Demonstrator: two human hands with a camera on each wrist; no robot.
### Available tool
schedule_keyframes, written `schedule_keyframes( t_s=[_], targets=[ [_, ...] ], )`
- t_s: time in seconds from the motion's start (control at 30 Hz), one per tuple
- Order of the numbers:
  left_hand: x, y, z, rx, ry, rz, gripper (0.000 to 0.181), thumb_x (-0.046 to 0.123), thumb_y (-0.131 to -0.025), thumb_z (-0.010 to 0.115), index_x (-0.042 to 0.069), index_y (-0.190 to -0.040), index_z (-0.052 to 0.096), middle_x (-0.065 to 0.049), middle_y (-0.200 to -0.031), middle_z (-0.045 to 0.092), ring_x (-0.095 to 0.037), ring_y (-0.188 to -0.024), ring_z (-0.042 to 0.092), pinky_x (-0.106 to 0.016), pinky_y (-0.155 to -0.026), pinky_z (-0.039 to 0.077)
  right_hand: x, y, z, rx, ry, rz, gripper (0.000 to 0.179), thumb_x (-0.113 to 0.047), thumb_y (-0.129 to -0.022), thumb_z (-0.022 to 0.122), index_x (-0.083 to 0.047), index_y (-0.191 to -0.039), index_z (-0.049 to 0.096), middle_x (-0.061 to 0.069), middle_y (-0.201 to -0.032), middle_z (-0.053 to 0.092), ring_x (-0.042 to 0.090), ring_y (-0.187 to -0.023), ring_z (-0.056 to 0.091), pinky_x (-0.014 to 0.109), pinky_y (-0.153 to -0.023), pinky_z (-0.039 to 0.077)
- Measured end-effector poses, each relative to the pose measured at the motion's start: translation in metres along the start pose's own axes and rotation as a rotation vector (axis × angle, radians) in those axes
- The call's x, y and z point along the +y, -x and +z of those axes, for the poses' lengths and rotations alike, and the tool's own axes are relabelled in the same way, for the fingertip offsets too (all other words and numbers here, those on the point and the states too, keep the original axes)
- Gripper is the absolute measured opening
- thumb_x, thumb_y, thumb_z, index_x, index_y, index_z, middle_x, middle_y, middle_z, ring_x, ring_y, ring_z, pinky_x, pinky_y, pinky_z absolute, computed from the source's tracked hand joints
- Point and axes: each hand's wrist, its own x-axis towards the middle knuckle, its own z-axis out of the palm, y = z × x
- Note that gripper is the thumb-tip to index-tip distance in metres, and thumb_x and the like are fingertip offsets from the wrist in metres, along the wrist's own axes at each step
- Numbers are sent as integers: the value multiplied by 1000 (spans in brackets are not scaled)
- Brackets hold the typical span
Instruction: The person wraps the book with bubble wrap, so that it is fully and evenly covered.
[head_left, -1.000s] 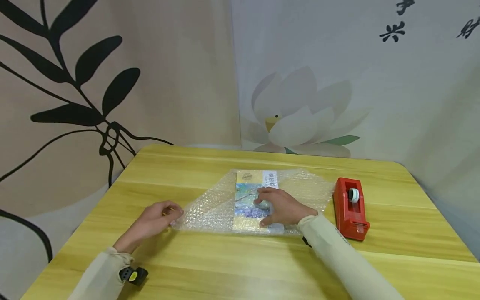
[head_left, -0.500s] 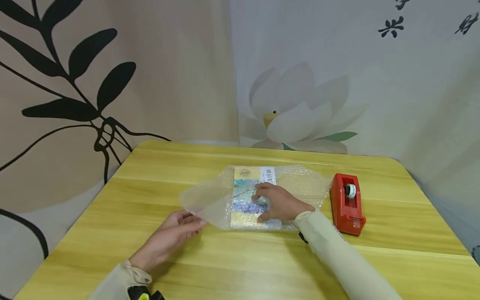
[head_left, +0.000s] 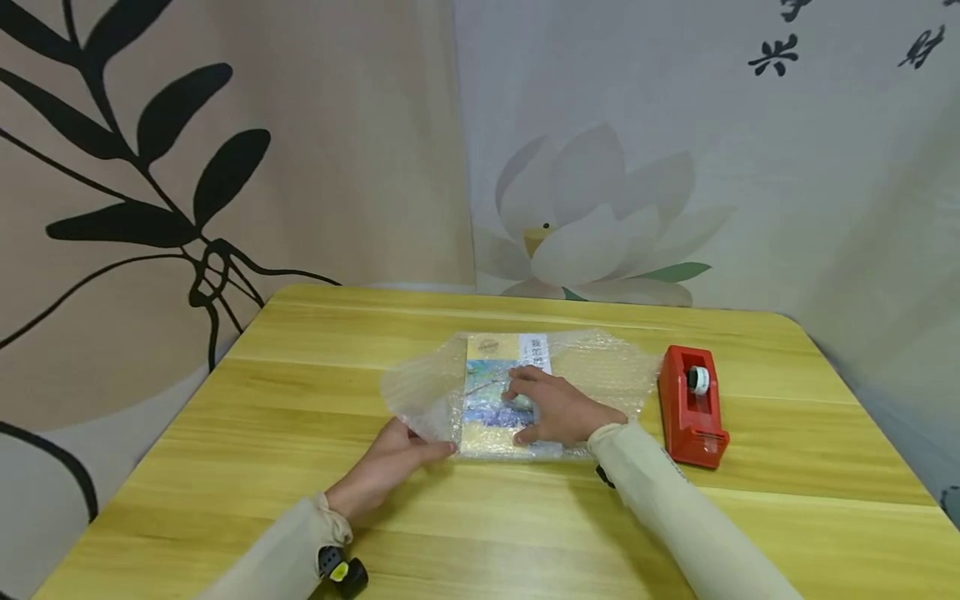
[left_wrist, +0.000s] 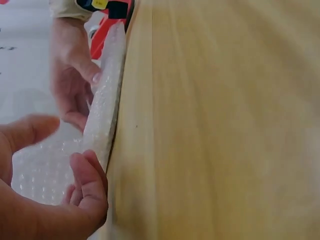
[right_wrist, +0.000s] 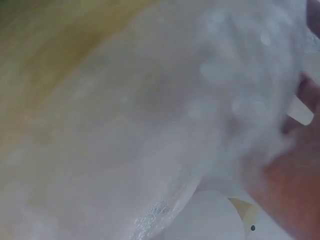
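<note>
Touching bubblewrap [head_left: 600, 367], right fingers [head_left: 531, 374] spread, left fingers [left_wrist: 92, 189] parted, book [head_left: 487, 404] in head view only

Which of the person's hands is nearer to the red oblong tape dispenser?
Right: the right hand rests on clear bubble wrap, left of the dispenser. The left hand is farther left, at the wrap's near-left edge.
</note>
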Motion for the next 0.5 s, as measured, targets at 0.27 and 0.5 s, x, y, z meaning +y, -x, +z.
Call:
schedule_keyframes(
  t_s=[0.27, 0.5],
  targets=[
    [17, -3, 4, 108, -255, 49, 58, 15, -86, 75, 1, -139, 54, -15, -116, 71, -22, -100, 67, -36, -89, 58, 4, -1, 0, 10, 24, -18, 51, -28, -82, 84, -17, -127, 64, 9, -162, 35, 36, -145, 41, 52, -113, 44],
    [31, -10, 10, 67, -482, 217, 17, 11, -88, 73, 1, -101, 71, -5, -83, 71, -9, -74, 63, -22, -64, 54, 3, -2, -3, 17, 17, -33, 51, -30, -81, 85, -16, -127, 66, 11, -161, 38, 35, -148, 37, 52, -116, 40]
  ],
)
